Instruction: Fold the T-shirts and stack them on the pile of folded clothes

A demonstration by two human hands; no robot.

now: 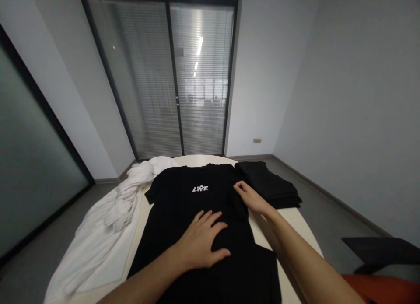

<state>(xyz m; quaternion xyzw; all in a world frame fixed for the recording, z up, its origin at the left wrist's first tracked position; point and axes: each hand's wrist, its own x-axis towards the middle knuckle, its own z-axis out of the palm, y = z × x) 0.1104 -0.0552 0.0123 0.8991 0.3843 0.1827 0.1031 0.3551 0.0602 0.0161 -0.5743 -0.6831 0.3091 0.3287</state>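
Note:
A black T-shirt (pixel 170 207) with small white lettering on its chest lies spread over the table, its collar toward the far edge. My left hand (pixel 203 240) rests flat on the middle of the shirt with fingers spread. At the shirt's right side, near the sleeve, my right hand (pixel 251 197) pinches the black cloth between thumb and fingers. More black fabric reaches past the shirt's lower right side, close to me; whether it is a separate garment I cannot tell.
Folded black garments (pixel 272 186) are stacked at the table's right. Crumpled white cloth (pixel 124 203) covers the left side of the pale round table (pixel 303 227). A chair with a black armrest (pixel 383 251) and orange seat stands at right. Beyond are glass doors (pixel 170 76) with blinds.

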